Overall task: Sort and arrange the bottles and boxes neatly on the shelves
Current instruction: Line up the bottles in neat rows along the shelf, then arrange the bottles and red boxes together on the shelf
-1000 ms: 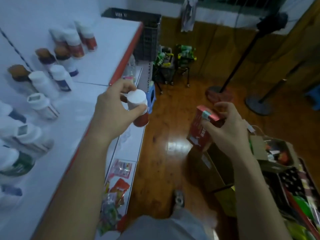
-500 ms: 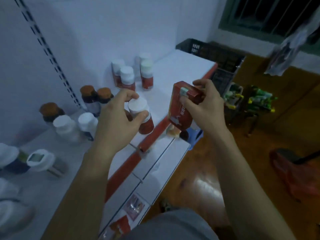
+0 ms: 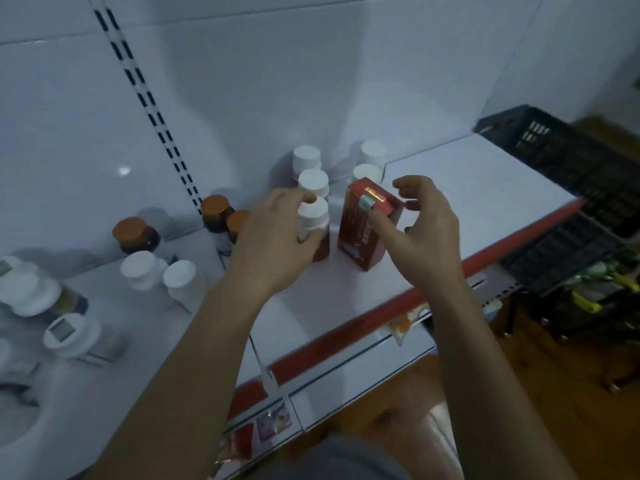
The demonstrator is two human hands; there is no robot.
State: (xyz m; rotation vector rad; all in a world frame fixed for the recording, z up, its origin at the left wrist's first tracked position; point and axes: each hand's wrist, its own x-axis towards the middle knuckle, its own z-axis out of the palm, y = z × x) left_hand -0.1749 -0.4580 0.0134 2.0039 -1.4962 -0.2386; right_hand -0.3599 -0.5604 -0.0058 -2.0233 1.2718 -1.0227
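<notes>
Red box [image 3: 360,237] stands upright on the white shelf [image 3: 478,195] at mid-frame, just right of a white-capped bottle [image 3: 314,216] with a red label. We grip that bottle with our left hand [image 3: 277,244], fingers curled round its cap and neck. Our right hand [image 3: 424,233] pinches the box near its top, thumb on the front face. More white-capped bottles [image 3: 313,181] stand just above them in the frame.
</notes>
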